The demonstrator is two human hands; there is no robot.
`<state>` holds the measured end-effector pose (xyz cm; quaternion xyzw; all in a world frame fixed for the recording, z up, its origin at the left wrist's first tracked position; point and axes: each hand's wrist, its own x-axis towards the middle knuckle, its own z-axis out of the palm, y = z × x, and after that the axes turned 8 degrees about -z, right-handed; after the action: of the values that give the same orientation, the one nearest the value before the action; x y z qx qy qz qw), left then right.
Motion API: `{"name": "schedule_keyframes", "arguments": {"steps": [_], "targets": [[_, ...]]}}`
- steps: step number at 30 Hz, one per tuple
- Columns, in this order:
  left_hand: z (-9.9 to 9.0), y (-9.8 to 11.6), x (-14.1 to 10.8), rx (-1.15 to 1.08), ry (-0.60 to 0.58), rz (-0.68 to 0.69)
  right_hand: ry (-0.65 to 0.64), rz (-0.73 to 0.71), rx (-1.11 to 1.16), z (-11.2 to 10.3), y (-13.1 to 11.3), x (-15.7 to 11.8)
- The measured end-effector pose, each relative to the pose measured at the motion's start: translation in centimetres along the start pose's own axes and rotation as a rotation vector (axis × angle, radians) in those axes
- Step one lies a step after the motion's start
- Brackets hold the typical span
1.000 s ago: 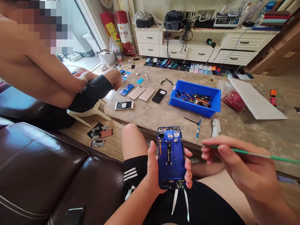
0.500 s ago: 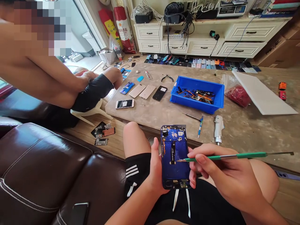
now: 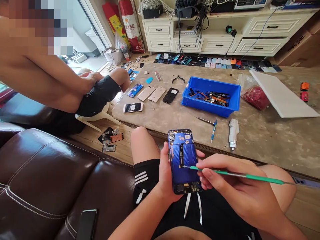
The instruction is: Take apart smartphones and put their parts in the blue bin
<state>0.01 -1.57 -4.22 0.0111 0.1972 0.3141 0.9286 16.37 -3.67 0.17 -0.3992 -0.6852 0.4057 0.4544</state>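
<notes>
- Left hand (image 3: 166,173): left fingers (image 3: 199,153) clamped on opened blue smartphone (image 3: 183,160), over lap at 6 o'clock.
- Right hand (image 3: 232,188): right fingers (image 3: 208,175) pinched on green-handled pick (image 3: 240,174), tip on phone's inner back.
- Step: picking at inner back; next needs shallow, steady tip strokes.
- Worktop (image 3: 162,128) edge at 12 o'clock; room at 3 o'clock.

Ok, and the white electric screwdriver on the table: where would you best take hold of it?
Probably take the screwdriver around its thick white body, coming from the near side. It lies with its metal bit pointing toward the person, so the body offers the fullest grip, clear of the tip.
</notes>
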Motion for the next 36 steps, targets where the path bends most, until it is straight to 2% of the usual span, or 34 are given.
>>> {"name": "schedule_keyframes", "arguments": {"steps": [3,7,10,20,24,31,36], "targets": [[0.2,0.6,0.1,-0.021,0.064,0.115,-0.05,-0.163,-0.147,-0.2,-0.4,-0.1],[0.8,1.4,-0.3,-0.091,0.081,0.119,-0.128,-0.317,-0.259,0.1,-0.8,-0.5],[1.4,1.7,-0.7,-0.117,0.088,0.136,-0.128,-0.387,-0.275,0.6,-0.9,-0.7],[2.1,1.6,-1.0,-0.119,0.091,0.177,-0.15,-0.376,-0.293,0.6,-0.6,-1.8],[2.2,1.5,-1.1,-0.101,0.121,0.181,-0.098,-0.381,-0.272,1.0,-0.7,-1.6],[2.4,1.2,-0.8,-0.078,0.237,0.193,-0.16,-0.37,-0.236,1.0,-0.5,-1.9],[2.3,0.7,-0.6,0.0,0.346,0.321,-0.096,-0.363,-0.255,1.3,-0.8,-1.8]]}}
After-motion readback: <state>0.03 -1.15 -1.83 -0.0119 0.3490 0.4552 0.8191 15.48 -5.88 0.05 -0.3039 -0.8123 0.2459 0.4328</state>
